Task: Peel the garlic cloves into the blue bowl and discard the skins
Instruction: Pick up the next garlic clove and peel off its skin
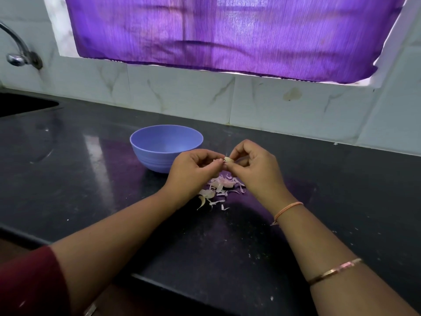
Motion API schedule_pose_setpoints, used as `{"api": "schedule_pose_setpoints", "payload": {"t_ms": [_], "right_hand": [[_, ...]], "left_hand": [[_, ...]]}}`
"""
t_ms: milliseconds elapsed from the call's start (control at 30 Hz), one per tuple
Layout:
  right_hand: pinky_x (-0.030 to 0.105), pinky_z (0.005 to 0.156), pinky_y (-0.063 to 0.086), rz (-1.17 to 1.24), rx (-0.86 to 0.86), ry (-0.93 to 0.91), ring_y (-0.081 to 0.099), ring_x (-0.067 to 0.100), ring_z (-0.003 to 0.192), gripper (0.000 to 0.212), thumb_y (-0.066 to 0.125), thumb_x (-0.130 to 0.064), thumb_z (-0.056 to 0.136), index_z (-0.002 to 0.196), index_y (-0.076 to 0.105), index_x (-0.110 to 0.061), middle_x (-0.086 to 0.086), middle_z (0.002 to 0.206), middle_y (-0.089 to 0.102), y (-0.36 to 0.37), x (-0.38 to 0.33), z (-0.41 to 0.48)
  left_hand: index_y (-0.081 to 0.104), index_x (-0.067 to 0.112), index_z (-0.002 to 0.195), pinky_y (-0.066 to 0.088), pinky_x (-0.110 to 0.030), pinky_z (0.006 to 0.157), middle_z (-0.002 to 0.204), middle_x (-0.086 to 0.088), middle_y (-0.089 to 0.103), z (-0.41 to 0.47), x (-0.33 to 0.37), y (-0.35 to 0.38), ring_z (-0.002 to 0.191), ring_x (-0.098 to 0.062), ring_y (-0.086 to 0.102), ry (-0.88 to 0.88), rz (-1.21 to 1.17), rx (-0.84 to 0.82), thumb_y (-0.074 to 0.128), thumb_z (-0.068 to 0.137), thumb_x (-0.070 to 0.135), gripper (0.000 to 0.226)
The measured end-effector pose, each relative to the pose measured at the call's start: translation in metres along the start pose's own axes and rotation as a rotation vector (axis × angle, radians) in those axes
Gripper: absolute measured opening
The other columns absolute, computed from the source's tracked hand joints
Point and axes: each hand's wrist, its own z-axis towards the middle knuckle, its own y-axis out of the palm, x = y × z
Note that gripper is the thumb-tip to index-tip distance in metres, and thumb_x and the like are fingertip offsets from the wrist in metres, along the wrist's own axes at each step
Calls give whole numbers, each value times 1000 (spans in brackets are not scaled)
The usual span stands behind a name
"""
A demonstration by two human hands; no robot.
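Left hand (196, 166): fingers curled, thumb and forefinger tips pinching the left end of the clove (228, 159); pale flakes of skin at the fingertips.
Right hand (252, 165): fingers curled, thumb and forefinger gripping the right end of the same clove.
Clove: small, pale, held in the air between both hands, above the skins and just right of the bowl; how much skin remains on it too small to tell.
Bowl (150, 159): blue, round, upright on the counter, just behind and left of the hands; near rim partly hidden by the left hand.
Skins (219, 188): loose heap of pinkish-white scraps on the counter, directly below the hands and between the wrists; a few strays toward the near side; one curved piece at the near-left edge, clove or skin unclear.
Counter (91, 179): black, glossy, speckled with pale crumbs, purple glow reflected around the heap.
Sink (22, 103): dark basin edge at far left.
Tap (18, 49): chrome, on the wall above the sink.
Tiles (182, 96): white with marble veins, behind the counter; brownish stain on one at right.
Curtain (227, 30): purple, sheer, lit from behind, across the window.
Right arm: orange thread (288, 207) at the wrist, metal bangle (335, 270) farther up.
Left arm: maroon sleeve (29, 281) at the near edge.
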Motion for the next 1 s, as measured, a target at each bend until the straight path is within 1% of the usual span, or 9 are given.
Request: {"api": "schedule_pose_setpoints", "payload": {"t_ms": [100, 167, 233, 300, 400, 600, 733, 900, 1000], "right_hand": [[24, 60, 53, -13, -3, -1, 66, 16, 67, 15, 73, -8, 76, 75, 58, -11, 1, 68, 65, 1, 0, 1], [24, 60, 52, -27, 3, -2, 65, 17, 68, 17, 73, -9, 76, 73, 57, -13, -1, 67, 63, 1, 0, 1], [26, 60, 52, -57, 9, -16, 64, 19, 69, 18, 74, -12, 76, 72, 57, -14, 1, 70, 64, 1, 0, 1], [31, 61, 53, -82, 6, -23, 63, 20, 70, 17, 74, -14, 76, 72, 57, -12, 4, 72, 64, 1, 1, 0], [36, 62, 54, -99, 1, -30, 64, 21, 69, 17, 73, -12, 77, 73, 57, -8, 8, 73, 66, 2, 1, 1], [37, 62, 54, -159, -2, -53, 64, 21, 68, 16, 73, -10, 77, 72, 59, -4, 10, 78, 65, 2, 1, 3], [37, 62, 53, -170, 3, -58, 62, 22, 68, 17, 74, -11, 75, 71, 60, -2, 10, 79, 65, 2, 0, 2], [41, 64, 54, -98, 8, -12, 64, 23, 69, 16, 73, -10, 76, 72, 59, -3, 10, 74, 66, 3, -4, 1], [43, 67, 55, -56, 0, 25, 65, 23, 72, 16, 73, -11, 77, 73, 58, -6, 8, 74, 67, 3, -4, 0]], "left_hand": [[73, 13, 88, 56, -44, 80, 80, -12, 73, 1, -1, -1, 82, -31, 68, -20, -26, -7, 63, 86, 15, 11], [73, 10, 88, 55, -45, 82, 81, -14, 72, 1, -1, -1, 83, -33, 67, -37, -51, -9, 62, 86, 13, 11], [73, 7, 87, 55, -42, 81, 81, -14, 72, 1, -1, 0, 83, -33, 68, -44, -77, -20, 62, 87, 12, 12], [72, 5, 86, 55, -39, 80, 80, -17, 72, 0, -1, 0, 81, -32, 68, -49, -95, -28, 62, 87, 12, 13], [72, 2, 85, 55, -32, 78, 81, -18, 71, 1, -2, 0, 78, -25, 66, -66, -124, -41, 62, 87, 12, 15], [72, 1, 84, 54, -18, 69, 81, -15, 72, 2, -3, 0, 74, -15, 67, -73, -145, -59, 62, 86, 11, 14], [72, 4, 80, 53, -17, 67, 78, -9, 73, 1, -3, 0, 71, -11, 68, -60, -152, -54, 64, 85, 10, 11], [73, 5, 80, 57, -26, 73, 77, -10, 73, 2, -3, 0, 76, -20, 71, -43, -127, 10, 64, 85, 9, 11], [73, 6, 81, 56, -24, 71, 76, -8, 73, 2, -3, 2, 73, -18, 69, -34, -83, 46, 64, 85, 11, 11]]}}
